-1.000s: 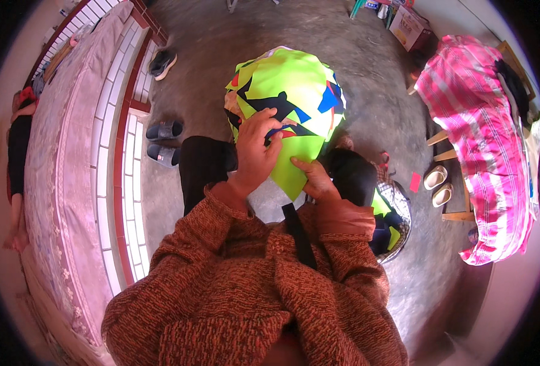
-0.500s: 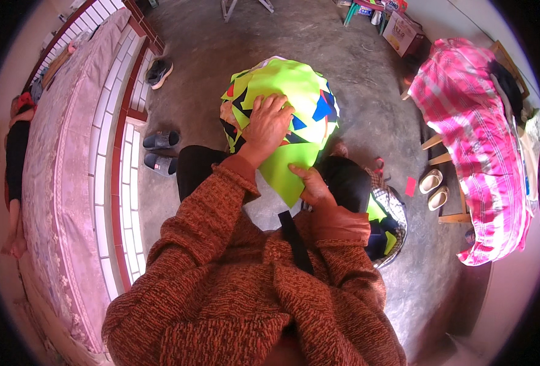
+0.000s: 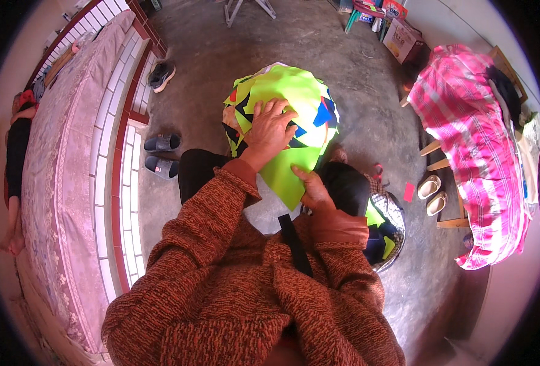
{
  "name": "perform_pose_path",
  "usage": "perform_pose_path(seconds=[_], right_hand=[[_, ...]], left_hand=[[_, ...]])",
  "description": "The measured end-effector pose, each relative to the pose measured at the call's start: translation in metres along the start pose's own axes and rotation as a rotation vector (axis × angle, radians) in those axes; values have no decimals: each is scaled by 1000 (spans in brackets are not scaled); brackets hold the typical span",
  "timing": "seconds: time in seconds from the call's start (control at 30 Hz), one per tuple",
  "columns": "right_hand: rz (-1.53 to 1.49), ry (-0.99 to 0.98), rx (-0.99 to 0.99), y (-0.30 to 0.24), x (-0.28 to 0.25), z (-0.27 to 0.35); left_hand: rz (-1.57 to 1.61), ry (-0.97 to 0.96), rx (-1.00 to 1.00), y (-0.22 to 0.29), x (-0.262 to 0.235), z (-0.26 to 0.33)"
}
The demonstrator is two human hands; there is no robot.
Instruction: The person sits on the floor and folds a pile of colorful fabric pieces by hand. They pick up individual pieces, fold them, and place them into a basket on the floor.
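Person sits w/ a big stack of coloured paper sheets (image 3: pixel 282 104) on the lap, top sheet neon green, w/ blue, black, orange and yellow pieces poking out at the edges. Left hand (image 3: pixel 271 125) lies flat on top of the stack, palm down, fingers spread apart and pressing the green sheet, not gripping anything. Right hand (image 3: pixel 311 190) is at the lower corner of the stack, near the body; thumb on top of the green sheet, the other fingers look tucked under the edge, so prob. pinching that corner, tho the underside is hidden from here. Both arms in a rust-orange knit sweater (image 3: pixel 245 293), dark trousers underneath. By the right knee, on the concrete floor (image 3: pixel 221 67), a checked basket (image 3: pixel 392 229) w/ more green and dark scraps in it. Left side: a long bench or ledge under a floral cloth (image 3: pixel 62 158), white tiles w/ red trim below it, another person lying along its far edge. Grey slippers (image 3: pixel 160 152) near the tiles, a dark shoe (image 3: pixel 160 74) further up. Right side: a wooden chair draped in a pink striped cloth (image 3: pixel 477 140), pale slippers (image 3: pixel 432 194) beside its legs, and a small red scrap (image 3: pixel 408 191) on the floor just next to them.
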State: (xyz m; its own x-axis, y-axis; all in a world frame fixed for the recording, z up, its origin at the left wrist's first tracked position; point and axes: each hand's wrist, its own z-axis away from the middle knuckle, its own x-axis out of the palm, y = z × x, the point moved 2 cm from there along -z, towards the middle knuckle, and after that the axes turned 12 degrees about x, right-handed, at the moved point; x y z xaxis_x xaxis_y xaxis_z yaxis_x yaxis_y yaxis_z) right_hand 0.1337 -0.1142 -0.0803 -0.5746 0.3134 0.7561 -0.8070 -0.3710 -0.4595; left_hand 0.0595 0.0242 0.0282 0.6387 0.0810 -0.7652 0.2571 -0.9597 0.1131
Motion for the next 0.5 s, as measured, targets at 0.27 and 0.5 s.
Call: perform_pose_path(seconds=[0.27,0.5], right_hand=[[-11,-11,-5,-3,8,5],[-31,-36,-47,-3,6,2]], left_hand=[[-113,64,9,1,8,-3],[281,275,-181,2,-6,-5]])
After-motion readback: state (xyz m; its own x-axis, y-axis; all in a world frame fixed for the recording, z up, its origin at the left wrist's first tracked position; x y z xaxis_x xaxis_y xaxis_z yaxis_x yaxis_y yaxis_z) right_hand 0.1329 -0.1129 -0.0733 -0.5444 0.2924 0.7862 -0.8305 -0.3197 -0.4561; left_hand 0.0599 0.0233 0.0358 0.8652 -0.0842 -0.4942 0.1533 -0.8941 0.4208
